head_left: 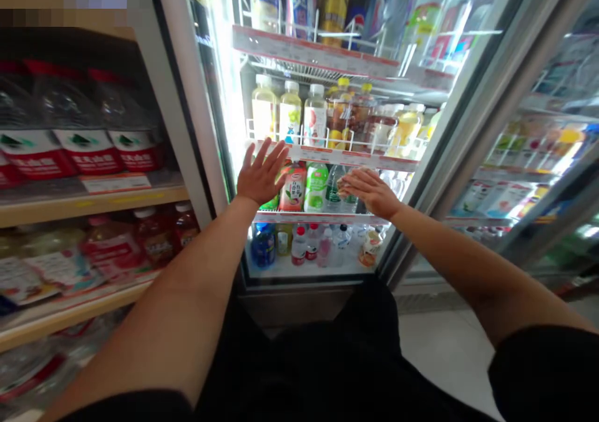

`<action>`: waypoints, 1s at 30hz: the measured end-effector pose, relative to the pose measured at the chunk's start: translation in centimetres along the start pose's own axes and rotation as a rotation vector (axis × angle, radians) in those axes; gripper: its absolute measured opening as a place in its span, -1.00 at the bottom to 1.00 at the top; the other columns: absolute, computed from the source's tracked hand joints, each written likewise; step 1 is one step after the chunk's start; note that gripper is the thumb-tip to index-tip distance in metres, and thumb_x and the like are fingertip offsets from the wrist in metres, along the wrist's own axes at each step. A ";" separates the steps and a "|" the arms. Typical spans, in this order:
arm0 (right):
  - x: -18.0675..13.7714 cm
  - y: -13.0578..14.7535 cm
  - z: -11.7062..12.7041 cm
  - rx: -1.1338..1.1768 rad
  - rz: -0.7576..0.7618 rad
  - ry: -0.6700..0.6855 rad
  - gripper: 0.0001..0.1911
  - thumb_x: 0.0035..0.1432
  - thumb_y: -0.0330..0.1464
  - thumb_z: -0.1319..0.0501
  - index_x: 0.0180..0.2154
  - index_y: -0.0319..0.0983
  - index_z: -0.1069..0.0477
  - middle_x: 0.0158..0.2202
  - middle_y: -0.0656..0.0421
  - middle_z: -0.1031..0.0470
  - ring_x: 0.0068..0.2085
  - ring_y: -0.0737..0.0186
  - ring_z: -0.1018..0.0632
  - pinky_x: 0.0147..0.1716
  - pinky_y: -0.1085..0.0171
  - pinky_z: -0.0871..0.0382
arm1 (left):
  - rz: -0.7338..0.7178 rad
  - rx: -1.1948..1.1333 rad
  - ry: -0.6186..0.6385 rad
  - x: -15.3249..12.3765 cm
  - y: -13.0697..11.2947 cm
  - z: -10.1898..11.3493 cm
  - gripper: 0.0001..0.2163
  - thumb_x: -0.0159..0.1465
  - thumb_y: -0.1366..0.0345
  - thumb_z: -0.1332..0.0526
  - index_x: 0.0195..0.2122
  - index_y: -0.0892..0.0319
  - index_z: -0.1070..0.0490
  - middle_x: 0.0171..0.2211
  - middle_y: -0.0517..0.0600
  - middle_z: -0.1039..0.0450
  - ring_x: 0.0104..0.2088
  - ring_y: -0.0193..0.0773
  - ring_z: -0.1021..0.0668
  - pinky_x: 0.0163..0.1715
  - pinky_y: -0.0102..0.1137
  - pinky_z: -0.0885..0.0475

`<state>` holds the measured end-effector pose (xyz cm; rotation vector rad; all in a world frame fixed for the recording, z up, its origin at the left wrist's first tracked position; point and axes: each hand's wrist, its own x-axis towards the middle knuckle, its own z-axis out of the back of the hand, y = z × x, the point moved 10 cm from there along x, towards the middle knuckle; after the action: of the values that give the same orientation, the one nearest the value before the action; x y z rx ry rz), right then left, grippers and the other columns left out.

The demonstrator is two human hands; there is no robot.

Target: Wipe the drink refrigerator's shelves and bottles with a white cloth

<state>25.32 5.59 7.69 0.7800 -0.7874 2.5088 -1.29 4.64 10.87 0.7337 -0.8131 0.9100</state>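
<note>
Crumpled cloth (344, 188), pale with brownish-pink mottling, just right of frame centre, beneath the right hand's (372, 192) extended fingers; gripped or merely pressed, cannot tell. Left hand (262, 178), near centre, splayed, grasping nothing, partly hides a green bottle (270, 204). Lit drinks cooler (309, 280) behind; red-capped water bottles (87, 147) upper left.
</note>
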 end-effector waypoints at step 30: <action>14.2 3.5 0.8 0.153 -0.126 -0.302 -0.27 0.39 -0.47 0.06 0.51 -0.17 0.18 0.48 0.14 -0.17 0.52 0.23 -0.04 0.50 0.00 -0.03 | -0.328 -0.151 -0.218 3.7 -7.3 2.5 -0.46 0.48 0.33 -0.02 0.48 0.18 -0.03 0.44 0.18 -0.14 0.48 -0.07 -0.10 0.43 -0.07 -0.18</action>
<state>12.98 5.24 15.53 1.2429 -0.6212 2.3896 5.82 0.85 13.79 0.8133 -0.9103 0.4748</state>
